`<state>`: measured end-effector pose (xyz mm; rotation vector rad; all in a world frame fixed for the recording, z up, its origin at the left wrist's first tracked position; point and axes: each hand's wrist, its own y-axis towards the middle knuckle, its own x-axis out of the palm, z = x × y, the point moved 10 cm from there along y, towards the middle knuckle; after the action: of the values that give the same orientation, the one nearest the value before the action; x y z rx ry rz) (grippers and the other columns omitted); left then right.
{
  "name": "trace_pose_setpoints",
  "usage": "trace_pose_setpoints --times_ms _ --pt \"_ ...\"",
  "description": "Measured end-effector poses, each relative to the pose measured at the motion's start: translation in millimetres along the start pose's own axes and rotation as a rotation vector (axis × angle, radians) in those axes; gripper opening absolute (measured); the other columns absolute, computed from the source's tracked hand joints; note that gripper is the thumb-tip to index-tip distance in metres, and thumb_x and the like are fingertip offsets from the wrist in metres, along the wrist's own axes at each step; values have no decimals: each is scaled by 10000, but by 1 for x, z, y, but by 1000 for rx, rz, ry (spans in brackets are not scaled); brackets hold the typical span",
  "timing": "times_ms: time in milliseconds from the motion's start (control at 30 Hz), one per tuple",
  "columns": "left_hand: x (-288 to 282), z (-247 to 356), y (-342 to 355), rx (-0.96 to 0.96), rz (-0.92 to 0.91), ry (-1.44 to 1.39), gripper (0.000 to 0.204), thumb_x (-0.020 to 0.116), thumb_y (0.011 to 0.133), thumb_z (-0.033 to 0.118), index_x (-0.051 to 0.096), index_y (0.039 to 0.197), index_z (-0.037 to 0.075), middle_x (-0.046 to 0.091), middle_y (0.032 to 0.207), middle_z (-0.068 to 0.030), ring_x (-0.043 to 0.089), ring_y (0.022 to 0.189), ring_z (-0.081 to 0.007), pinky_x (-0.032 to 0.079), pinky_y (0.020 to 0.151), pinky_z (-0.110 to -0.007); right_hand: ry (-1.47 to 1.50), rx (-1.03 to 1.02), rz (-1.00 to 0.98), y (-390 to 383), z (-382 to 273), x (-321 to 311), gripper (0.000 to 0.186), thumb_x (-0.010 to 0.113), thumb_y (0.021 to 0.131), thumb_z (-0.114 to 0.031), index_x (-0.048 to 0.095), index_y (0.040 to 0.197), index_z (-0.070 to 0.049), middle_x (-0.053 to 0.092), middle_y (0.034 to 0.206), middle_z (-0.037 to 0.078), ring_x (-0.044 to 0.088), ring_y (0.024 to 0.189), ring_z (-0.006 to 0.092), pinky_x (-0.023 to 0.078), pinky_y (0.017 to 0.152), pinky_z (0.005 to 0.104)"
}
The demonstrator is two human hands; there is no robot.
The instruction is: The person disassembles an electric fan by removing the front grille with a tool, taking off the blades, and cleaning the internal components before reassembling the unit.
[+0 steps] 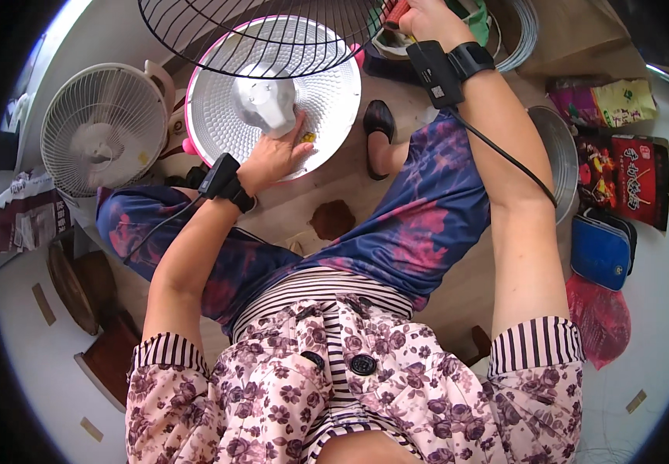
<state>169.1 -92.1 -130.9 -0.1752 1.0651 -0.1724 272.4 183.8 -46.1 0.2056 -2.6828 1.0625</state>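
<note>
1. Main unit: the white dish with a pink rim (327, 85) is in front of the person, beyond the knees and left of centre. Its dimpled inner face is turned toward the camera.
2. Centre part: the silvery cap (263, 100) is in position at the middle of the dish.
3. Guard: the black wire guard (273, 42) overlaps the upper part of the dish in this view and sits off-centre from it. Judged from this offset, it is not seated on the rim.
4. Left hand (274, 155): inside the lower part of the dish, fingers spread apart at the lower end of the cap. A small yellow patch (308, 138) shows beside it.
5. Right hand (436, 27): raised, fingers bent, next to a red item (397, 11) at the guard's right edge. Whether it is clamped on the item, the guard or both cannot be told.
6. Status: dish and cap are together; guard and dish are not joined around the rim. Of these 3 parts, only the guard is out of place. Fasteners cannot be made out.
</note>
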Motion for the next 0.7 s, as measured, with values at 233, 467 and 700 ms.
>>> trace_pose_setpoints --times_ms 233,467,700 --pt "-15 9 -7 119 143 93 723 479 891 490 235 1443 91 327 1413 -231 241 1330 -398 201 1086 -429 62 21 -104 4 0 4 318 471 947 -330 477 747 -82 466 589 82 449 492 243 381 430 403" --pt "-20 -2 -27 88 -76 114 692 529 873 409 270 1427 84 359 1395 -204 305 1295 -372 220 1083 -432 38 -30 -126 -2 -2 19 329 498 938 -325 488 703 -95 463 575 58 455 492 216 383 432 390" --pt "-61 -37 -41 20 -21 241 384 500 822 66 479 1203 26 455 1248 -229 411 1196 -407 336 1026 -470 60 -46 -112 1 0 25 311 526 926 -320 496 705 -103 458 575 38 451 491 198 374 437 368"
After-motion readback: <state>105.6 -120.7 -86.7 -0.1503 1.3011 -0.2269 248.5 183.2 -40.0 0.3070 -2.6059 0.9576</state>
